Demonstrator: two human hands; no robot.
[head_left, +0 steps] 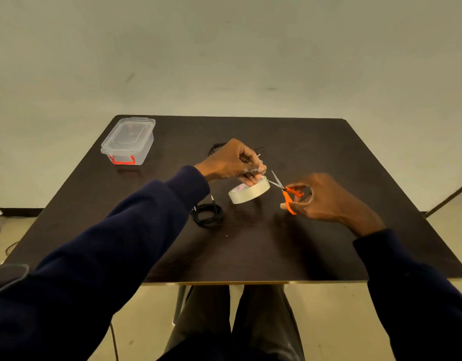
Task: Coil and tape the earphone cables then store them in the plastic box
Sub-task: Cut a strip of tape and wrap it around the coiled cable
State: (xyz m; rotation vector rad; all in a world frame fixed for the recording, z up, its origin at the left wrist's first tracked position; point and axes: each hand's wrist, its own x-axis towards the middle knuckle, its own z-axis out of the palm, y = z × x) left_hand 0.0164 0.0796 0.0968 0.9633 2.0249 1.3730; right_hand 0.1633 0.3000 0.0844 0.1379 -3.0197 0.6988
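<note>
My left hand (231,160) is over the middle of the dark table (329,157), pinching the free end of clear tape pulled up from the tape roll (248,192), which hangs tilted just below it. My right hand (326,199) holds small orange-handled scissors (284,190) with the blades apart at the tape strip. A coiled black earphone cable (207,213) lies on the table in front of the roll. Another black cable (217,147) shows partly behind my left hand. The clear plastic box (128,140) with a red latch stands closed at the far left corner.
The table's front edge (250,282) is close to my legs. A chair frame shows under the table. Cables trail on the floor at the left. A dark slanted bar stands at the far right beyond the table.
</note>
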